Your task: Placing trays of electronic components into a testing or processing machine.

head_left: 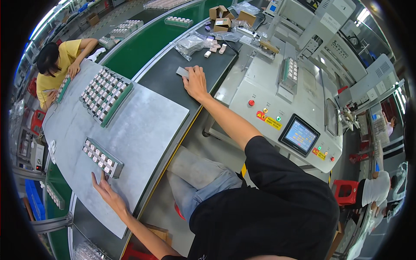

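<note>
The left hand lies open, fingertips touching a small tray on the tabletop. The right hand presses flat on a grey card, partly covering it.

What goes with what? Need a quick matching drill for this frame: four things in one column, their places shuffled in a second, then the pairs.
Things:
1. left hand
2. right hand
3. large tray
4. touchscreen

Places:
A. on the sloped front of the grey machine
B. on a flat grey piece on the dark bench top
C. by the small tray on the grey sheet
D. far end of the grey sheet, near a person in yellow

Pairs: 1-C, 2-B, 3-D, 4-A
</note>
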Demonstrator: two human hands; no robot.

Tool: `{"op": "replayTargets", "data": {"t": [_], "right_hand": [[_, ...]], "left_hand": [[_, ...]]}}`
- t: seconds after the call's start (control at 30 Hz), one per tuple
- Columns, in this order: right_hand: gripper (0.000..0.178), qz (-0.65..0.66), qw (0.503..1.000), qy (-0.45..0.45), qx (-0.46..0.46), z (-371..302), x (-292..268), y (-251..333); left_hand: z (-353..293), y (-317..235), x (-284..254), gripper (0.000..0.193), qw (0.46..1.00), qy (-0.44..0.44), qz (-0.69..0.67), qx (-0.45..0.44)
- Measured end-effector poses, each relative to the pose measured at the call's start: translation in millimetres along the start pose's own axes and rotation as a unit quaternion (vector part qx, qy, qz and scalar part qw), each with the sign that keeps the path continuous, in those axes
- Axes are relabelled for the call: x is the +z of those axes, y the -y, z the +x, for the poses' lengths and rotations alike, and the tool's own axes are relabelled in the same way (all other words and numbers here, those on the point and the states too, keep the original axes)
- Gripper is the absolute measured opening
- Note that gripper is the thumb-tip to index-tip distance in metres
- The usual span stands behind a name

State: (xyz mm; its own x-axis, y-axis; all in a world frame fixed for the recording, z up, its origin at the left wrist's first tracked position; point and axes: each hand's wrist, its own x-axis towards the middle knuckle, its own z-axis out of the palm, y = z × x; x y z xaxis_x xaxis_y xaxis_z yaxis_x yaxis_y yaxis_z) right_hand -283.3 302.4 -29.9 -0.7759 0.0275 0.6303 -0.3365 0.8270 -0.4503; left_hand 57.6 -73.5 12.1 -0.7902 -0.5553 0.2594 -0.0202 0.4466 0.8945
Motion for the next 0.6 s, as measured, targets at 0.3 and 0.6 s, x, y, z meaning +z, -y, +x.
{"op": "replayTargets", "data": {"t": [0.3,0.6], "right_hand": [[0.049,-0.056,0.998,0.032,0.015,-8.5,-7.7,5.6],[0.033,-0.076,0.997,0.003,0.002,-13.8,-8.5,-2.1]], "left_hand": [[-0.3,1.4,0.4,0.062,1.0,-0.006,0.003,-0.012],[2.1,-3.3,5.3,0.056,0.999,-0.027,-0.022,-0.015]]}}
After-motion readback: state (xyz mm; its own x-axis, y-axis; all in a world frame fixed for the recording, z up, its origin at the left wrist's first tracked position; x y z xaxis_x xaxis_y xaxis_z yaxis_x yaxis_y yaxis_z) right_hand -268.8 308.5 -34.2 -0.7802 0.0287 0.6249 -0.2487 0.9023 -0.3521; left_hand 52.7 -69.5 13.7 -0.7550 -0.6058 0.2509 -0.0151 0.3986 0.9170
